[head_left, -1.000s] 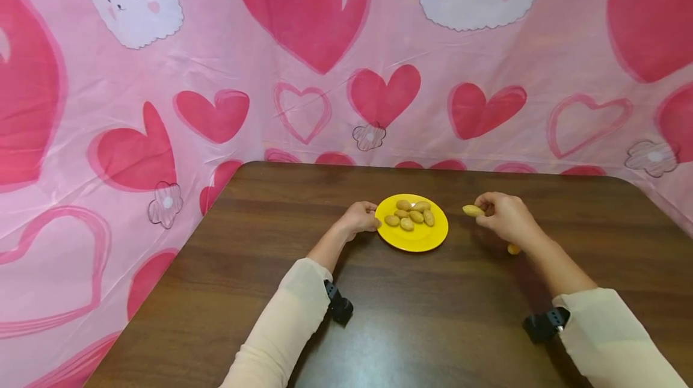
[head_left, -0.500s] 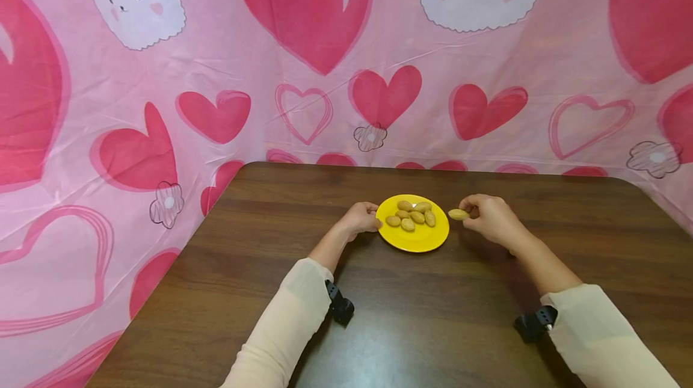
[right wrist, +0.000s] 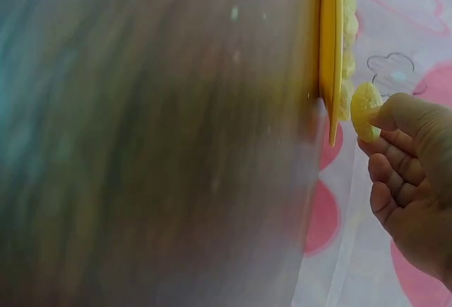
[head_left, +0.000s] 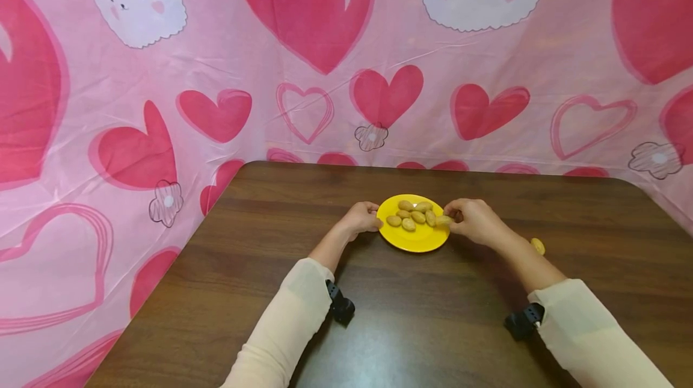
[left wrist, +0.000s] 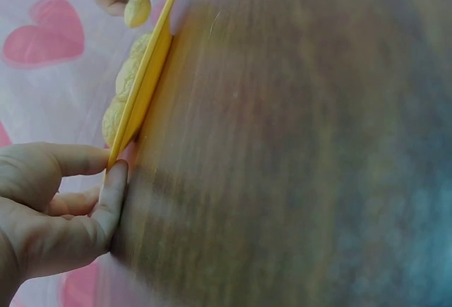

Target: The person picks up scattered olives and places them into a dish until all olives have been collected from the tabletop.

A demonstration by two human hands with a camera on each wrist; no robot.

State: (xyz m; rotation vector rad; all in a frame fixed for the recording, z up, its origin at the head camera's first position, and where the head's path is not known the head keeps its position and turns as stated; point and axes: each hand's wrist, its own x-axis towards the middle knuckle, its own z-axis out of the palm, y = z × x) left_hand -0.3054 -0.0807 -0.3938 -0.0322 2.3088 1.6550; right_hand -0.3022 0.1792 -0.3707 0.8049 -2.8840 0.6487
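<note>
A yellow plate (head_left: 412, 242) lies on the table with several oval, yellow-green, wrinkled pieces (head_left: 418, 217) grouped on its far half. My left hand (head_left: 360, 219) holds the plate's left rim between thumb and fingers, as the left wrist view (left wrist: 63, 208) also shows. Between thumb and fingertips, my right hand (head_left: 477, 221) pinches one more oval piece (right wrist: 366, 111), its yellow skin lumpy. That piece overlaps the plate's right rim in the head view. Seen from the right wrist, it is just above the rim, beside the pieces on the plate.
One loose oval piece (head_left: 538, 246) lies on the brown wooden table (head_left: 422, 316), just beyond the right forearm. A pink cloth with hearts (head_left: 384, 93) hangs behind the table and along its left side. Dark wrist cameras (head_left: 342, 305) sit at both sleeves.
My right hand has moved left with its oval piece, from beside the plate to over its right rim. The loose piece behind the forearm has come into fuller view. My left hand stays put.
</note>
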